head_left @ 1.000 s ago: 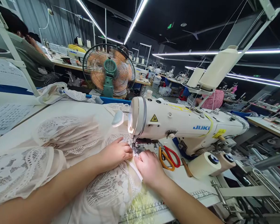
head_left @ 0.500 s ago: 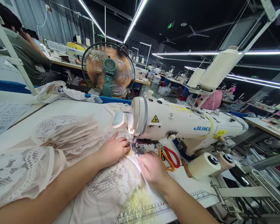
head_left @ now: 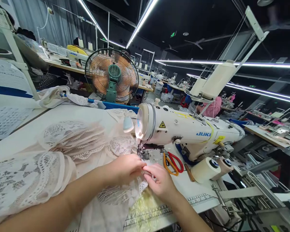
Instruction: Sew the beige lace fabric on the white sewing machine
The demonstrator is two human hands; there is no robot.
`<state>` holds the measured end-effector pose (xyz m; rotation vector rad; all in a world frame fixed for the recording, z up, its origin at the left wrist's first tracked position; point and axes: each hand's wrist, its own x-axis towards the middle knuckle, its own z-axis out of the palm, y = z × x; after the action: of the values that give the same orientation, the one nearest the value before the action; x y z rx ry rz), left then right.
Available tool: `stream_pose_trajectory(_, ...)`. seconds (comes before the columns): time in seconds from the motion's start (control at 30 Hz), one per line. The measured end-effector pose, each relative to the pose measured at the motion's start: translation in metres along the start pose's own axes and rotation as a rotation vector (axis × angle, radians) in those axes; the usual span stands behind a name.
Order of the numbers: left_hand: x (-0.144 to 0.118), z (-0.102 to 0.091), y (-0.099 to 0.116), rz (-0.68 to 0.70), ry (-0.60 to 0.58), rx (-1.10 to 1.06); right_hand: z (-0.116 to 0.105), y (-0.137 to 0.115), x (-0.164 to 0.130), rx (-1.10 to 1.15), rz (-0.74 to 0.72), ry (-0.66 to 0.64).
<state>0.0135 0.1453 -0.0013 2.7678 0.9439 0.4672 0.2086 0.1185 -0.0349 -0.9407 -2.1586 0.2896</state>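
On the JUKI sewing machine's near side, fingers of the right hand pinch the lace fabric's edge — likely light, limp, best held there — while the left hand's hold is hidden.

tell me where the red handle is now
In the head view, right of centre, the red handle lies on the worktop, between the orange handle and the wooden handle, beyond the right hand.

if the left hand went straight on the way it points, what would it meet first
Probably the right hand, which lies close ahead of the left hand; whether the two touch is hard to tell.
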Motion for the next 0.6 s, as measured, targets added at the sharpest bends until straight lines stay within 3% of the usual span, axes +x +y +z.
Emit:
stream_pose_trajectory(0.17,0.0,0.003,-0.006,-0.178,0.01,-0.19,0.008,-0.006,-0.013,0.132,0.32,0.095)
stream_pose_trajectory(0.23,0.001,0.003,-0.013,-0.218,0.009,-0.252,0.014,-0.016,-0.025,0.262,0.414,0.012)
stream_pose_trajectory(0.33,0.002,0.0,-0.018,-0.279,-0.002,-0.304,0.026,-0.037,-0.039,0.394,0.336,-0.164)
stream_pose_trajectory(0.43,0.002,-0.004,-0.016,-0.371,-0.002,-0.271,0.033,-0.052,-0.039,0.317,0.279,-0.174)
stream_pose_trajectory(0.6,-0.001,-0.006,-0.009,-0.544,-0.016,-0.044,0.022,-0.044,-0.024,0.032,0.47,-0.091)
